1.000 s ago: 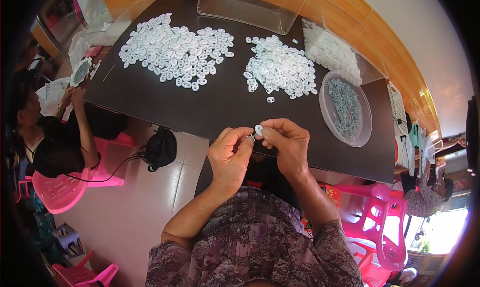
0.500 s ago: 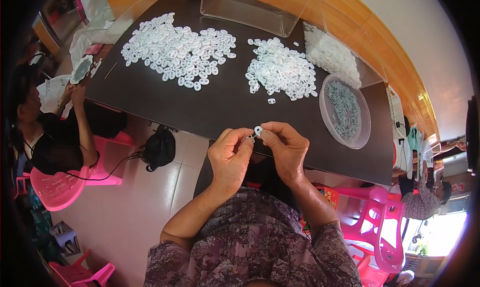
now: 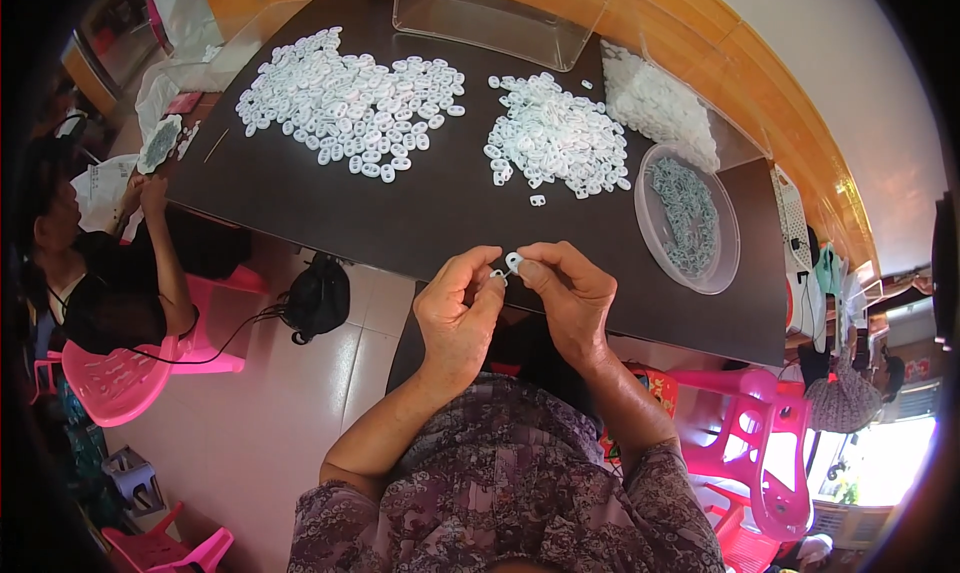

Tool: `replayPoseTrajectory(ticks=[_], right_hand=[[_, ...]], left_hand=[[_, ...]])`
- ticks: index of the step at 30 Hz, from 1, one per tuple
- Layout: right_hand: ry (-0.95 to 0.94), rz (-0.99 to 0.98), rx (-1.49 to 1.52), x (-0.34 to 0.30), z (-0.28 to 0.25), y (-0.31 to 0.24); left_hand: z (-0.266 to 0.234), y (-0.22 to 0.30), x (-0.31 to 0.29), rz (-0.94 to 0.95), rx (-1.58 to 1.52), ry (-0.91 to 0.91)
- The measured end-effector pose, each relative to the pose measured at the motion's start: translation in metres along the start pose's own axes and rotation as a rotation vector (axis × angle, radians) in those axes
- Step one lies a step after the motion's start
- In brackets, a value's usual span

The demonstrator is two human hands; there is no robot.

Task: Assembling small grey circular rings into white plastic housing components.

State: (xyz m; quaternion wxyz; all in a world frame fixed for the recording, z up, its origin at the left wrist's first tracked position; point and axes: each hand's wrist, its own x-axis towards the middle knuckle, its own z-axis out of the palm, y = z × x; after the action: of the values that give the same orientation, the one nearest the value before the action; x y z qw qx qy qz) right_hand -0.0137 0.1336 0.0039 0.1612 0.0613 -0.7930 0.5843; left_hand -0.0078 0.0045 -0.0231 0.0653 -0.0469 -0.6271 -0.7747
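Just past the table's near edge, my two hands meet over a small joined assembly. My right hand (image 3: 572, 298) pinches a white oval plastic piece with holes (image 3: 514, 261) between thumb and index finger. A smaller white piece (image 3: 497, 274) sits at the thumb tip of my left hand (image 3: 455, 318), its index finger raised just above. Something thin and metallic appears to link the two pieces; its exact shape is too small to tell. Ahead lie a wide pile of white two-hole oval pieces (image 3: 350, 98) and a pile of smaller white pieces (image 3: 555, 133).
A round clear bowl (image 3: 643, 223) of grey-green metal parts (image 3: 685, 218) stands at the right. Behind it, a clear bin holds white pieces (image 3: 660, 98). Another clear bin (image 3: 490, 43) is at the back. A person (image 3: 120, 263) sits at left; pink stools (image 3: 745, 423) stand at right.
My left index finger has lifted and straightened slightly, showing more of the small white piece at the thumb. The right hand keeps its pinch. The whole view has shifted slightly.
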Motion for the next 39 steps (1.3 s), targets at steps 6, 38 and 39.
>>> replayPoseTrajectory(ticks=[6, 38, 39], right_hand=[[-0.048, 0.058, 0.096, -0.003, 0.002, 0.003], [-0.032, -0.366, -0.244, -0.004, -0.002, -0.002], [-0.030, -0.364, -0.243, -0.004, -0.002, -0.001]], left_hand=[[0.001, -0.001, 0.001, -0.030, -0.069, -0.003], [0.007, 0.012, 0.001, -0.197, -0.418, 0.034], [0.006, 0.011, 0.002, -0.198, -0.417, 0.033]])
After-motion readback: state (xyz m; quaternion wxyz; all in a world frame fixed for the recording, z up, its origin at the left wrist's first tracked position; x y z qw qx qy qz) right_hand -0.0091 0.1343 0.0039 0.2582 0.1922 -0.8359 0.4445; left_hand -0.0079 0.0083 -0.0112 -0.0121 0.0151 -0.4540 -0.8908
